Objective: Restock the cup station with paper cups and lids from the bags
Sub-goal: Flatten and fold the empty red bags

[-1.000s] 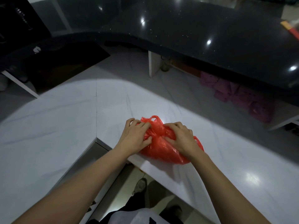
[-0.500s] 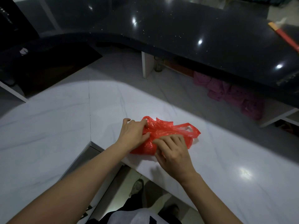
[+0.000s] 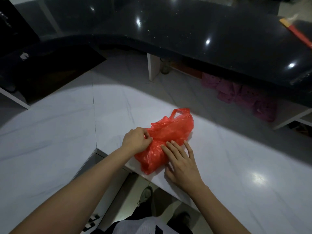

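Right now I see the crumpled red plastic bag (image 3: pixel 166 141) lying on the white marble-look counter (image 3: pixel 236 157), its lower end touching the counter's near edge beside the angled cut-out where I stand. Bare counter spreads wide to the left and right of it. Beyond the far edge runs a strip of pale floor, then a long glossy black counter (image 3: pixel 202 39) with pink cloth (image 3: pixel 244 97) tucked beneath it. My left hand (image 3: pixel 137 140) pinches the bag's left side with curled fingers. My right hand (image 3: pixel 181 163) lies flat, fingers straight, tips pressing the bag's near side. What the bag holds I cannot tell; the plastic hides it.
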The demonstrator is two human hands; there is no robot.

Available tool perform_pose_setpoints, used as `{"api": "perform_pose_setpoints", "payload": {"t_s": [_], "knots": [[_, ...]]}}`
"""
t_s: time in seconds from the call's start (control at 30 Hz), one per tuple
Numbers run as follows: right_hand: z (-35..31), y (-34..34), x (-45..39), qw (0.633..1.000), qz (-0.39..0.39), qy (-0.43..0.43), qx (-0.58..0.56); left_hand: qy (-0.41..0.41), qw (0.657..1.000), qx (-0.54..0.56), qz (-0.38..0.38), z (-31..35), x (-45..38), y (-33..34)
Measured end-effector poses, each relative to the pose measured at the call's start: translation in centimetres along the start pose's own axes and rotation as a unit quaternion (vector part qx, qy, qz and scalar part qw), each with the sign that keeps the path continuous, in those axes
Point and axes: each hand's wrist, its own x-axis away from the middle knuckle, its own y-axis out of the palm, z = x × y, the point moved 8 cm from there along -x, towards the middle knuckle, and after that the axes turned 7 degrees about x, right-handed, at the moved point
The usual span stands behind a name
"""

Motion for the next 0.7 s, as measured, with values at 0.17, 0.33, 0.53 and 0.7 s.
{"api": "perform_pose_setpoints", "payload": {"t_s": [0.17, 0.33, 0.53, 0.7], "knots": [[0.2, -0.1, -2.0, 1.000, 0.015, -0.016, 0.013, -0.035, 0.998, 0.034, -0.028, -0.7, 0.2, 0.0], [0.6, 0.1, -2.8, 0.998, 0.056, -0.011, -0.010, -0.059, 0.994, 0.074, -0.056, -1.2, 0.5, 0.3], [2.9, 0.6, -2.3, 0.987, 0.048, 0.053, -0.143, 0.039, 0.998, 0.057, -0.006, 0.4, 1.8, -2.0], [4.2, 1.0, -2.4, 0.953, -0.024, 0.113, -0.279, 0.269, 0.958, -0.103, -0.004, 2.6, 3.6, -2.0]]}}
